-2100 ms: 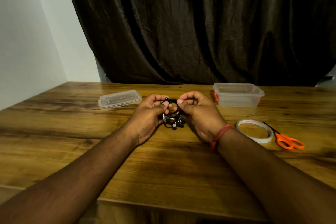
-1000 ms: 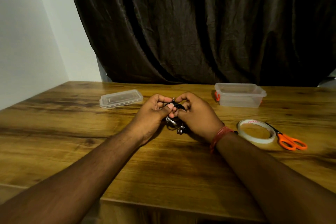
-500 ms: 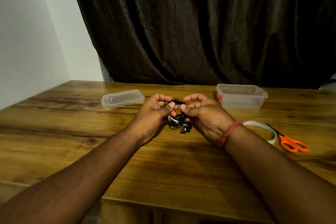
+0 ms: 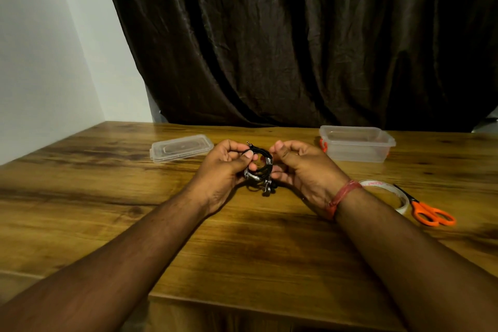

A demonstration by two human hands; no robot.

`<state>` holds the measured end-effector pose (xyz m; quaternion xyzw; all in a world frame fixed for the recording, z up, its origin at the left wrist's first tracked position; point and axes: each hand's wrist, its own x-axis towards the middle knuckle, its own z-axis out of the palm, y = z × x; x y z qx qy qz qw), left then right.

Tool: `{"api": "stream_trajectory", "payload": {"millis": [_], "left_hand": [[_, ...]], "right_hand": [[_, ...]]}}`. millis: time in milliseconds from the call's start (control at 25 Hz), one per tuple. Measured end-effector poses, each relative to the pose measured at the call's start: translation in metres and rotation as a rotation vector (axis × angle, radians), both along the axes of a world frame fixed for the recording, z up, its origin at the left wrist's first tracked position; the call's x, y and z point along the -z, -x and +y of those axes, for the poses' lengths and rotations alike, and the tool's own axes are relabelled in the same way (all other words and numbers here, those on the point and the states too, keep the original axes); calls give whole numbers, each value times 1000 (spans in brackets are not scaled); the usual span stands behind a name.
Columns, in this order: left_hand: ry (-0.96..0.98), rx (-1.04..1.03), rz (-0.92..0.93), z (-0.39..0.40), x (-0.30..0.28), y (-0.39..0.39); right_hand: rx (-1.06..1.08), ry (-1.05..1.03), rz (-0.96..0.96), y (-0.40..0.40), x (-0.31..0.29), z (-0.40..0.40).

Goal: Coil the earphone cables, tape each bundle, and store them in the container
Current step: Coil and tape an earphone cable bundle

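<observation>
Two hands meet over the worktop (image 4: 188, 237). Left hand (image 4: 223, 170) pinches the coiled black earphone cable (image 4: 260, 168) with its thumb on top. Right hand (image 4: 301, 167) curls its fingers around the coil's other side. A clear container (image 4: 357, 144) sits behind, its lid (image 4: 180, 147) off to the left. Tape roll (image 4: 388, 193) and orange scissors (image 4: 428, 213) lie right.

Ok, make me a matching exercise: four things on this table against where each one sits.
Things:
1. lid
2. container
3. scissors
4. earphone coil

Places:
A. held between both hands
B. far right, beside the tape roll
C. flat on the table, left of the hands
D. behind the right hand, open

Pairs: 1-C, 2-D, 3-B, 4-A
</observation>
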<state>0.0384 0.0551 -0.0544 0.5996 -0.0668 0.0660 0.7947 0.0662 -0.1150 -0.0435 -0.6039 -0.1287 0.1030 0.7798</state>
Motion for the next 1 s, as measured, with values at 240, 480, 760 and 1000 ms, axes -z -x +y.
{"api": "stream_trajectory", "payload": {"millis": [240, 480, 760, 1000], "left_hand": [[-62, 29, -37, -3, -2, 2], [-119, 70, -79, -6, 2, 3], [-82, 97, -17, -2, 5, -2], [-138, 60, 1, -1, 5, 0]], "right_hand": [[66, 166, -177, 2, -2, -1], [82, 391, -414, 11, -5, 4], [180, 255, -322, 7, 5, 9], [147, 454, -448, 1, 5, 5]]}}
